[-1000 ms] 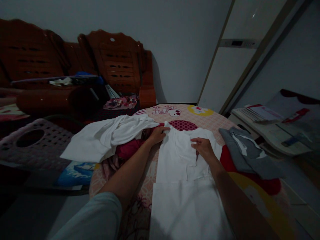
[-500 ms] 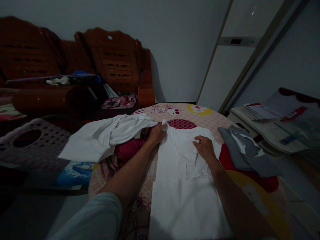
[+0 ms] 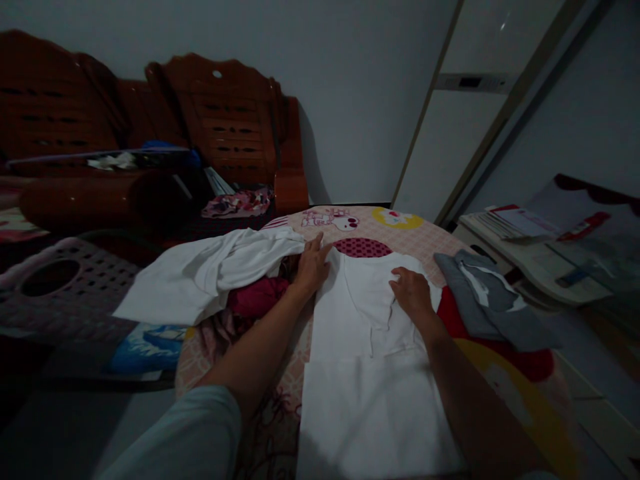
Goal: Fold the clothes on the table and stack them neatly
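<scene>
A white garment (image 3: 370, 400) lies lengthwise on the round table (image 3: 425, 240), its upper part partly folded over. My left hand (image 3: 313, 264) is at its upper left edge, fingers spread, holding nothing. Over the upper right part is my right hand (image 3: 411, 289), its fingers curled with thumb and forefinger near each other; whether cloth is between them is hidden. Another white garment (image 3: 200, 273) lies bunched at the left over dark red cloth (image 3: 257, 297). On the right, a folded grey garment (image 3: 475, 293) rests on a red one (image 3: 530, 363).
Wooden chairs (image 3: 225, 127) stand behind at the left, with a pink plastic basket (image 3: 65, 287) nearer. A side table with papers (image 3: 525, 223) is at the right. A tall white appliance (image 3: 450, 133) stands by the wall.
My left hand has let go of the raised cloth at the upper left edge and its fingers have spread. That cloth now lies flatter. My right hand has barely shifted.
</scene>
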A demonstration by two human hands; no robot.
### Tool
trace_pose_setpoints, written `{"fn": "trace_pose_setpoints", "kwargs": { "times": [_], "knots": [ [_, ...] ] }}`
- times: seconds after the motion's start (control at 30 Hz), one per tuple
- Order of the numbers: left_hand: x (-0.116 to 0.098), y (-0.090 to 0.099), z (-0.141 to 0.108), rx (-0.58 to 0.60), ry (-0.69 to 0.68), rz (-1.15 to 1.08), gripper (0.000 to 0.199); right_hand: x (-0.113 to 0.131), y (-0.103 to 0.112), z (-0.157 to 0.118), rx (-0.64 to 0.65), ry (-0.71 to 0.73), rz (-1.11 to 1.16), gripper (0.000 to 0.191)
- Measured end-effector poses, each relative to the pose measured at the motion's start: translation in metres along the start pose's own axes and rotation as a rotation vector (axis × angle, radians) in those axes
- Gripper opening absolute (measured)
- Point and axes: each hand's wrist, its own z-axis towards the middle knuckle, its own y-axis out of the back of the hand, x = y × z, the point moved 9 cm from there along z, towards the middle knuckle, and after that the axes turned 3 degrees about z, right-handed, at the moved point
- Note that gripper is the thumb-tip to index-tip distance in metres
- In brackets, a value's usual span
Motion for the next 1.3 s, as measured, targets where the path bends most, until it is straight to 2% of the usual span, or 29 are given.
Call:
{"fn": "trace_pose_setpoints", "kwargs": {
  "times": [0.07,0.13,0.2,0.27,0.33,0.4,0.47,0.57,0.63,0.7,0.77,0.9,1.03,1.2,1.3],
  "knots": [
    [-0.023,0.0,-0.002,-0.009,-0.107,-0.084,0.047,-0.005,0.014,0.005,-0.019,-0.05,0.162,0.027],
    [-0.059,-0.012,-0.011,0.098,-0.271,-0.216,0.037,-0.015,0.03,0.01,-0.016,-0.115,0.34,0.026],
    [-0.097,-0.029,-0.029,0.247,-0.438,-0.317,0.038,-0.028,0.047,0.013,-0.012,-0.174,0.436,0.027],
    [-0.126,-0.046,-0.049,0.357,-0.547,-0.319,0.043,-0.043,0.064,0.014,-0.008,-0.201,0.401,0.021],
    [-0.14,-0.062,-0.065,0.441,-0.602,-0.243,0.049,-0.057,0.079,0.014,0.01,-0.196,0.254,0.01],
    [-0.142,-0.073,-0.074,0.496,-0.628,-0.163,0.054,-0.067,0.086,0.012,0.04,-0.175,0.086,0.016],
    [-0.14,-0.077,-0.077,0.513,-0.639,-0.12,0.056,-0.074,0.082,0.009,0.121,-0.188,0.02,0.022],
    [-0.137,-0.077,-0.076,0.512,-0.657,-0.083,0.059,-0.078,0.055,-0.004,0.361,-0.295,0.152,0.007],
    [-0.137,-0.078,-0.076,0.525,-0.674,-0.054,0.059,-0.074,0.037,-0.015,0.512,-0.364,0.244,0.008],
    [-0.138,-0.079,-0.076,0.527,-0.686,-0.037,0.058,-0.07,0.025,-0.022,0.602,-0.401,0.27,0.007],
    [-0.139,-0.078,-0.076,0.51,-0.694,-0.038,0.057,-0.07,0.021,-0.025,0.627,-0.414,0.267,0.017],
    [-0.138,-0.079,-0.076,0.494,-0.701,-0.049,0.056,-0.073,0.025,-0.021,0.601,-0.38,0.263,0.035],
    [-0.136,-0.079,-0.075,0.487,-0.684,-0.074,0.056,-0.069,0.039,-0.013,0.514,-0.299,0.248,0.033],
    [-0.137,-0.078,-0.076,0.507,-0.67,-0.092,0.054,-0.048,0.076,0.007,0.216,-0.125,0.276,0.031],
    [-0.137,-0.074,-0.073,0.531,-0.616,-0.204,0.052,-0.036,0.084,0.013,0.019,-0.105,0.42,0.032]
  ]
}}
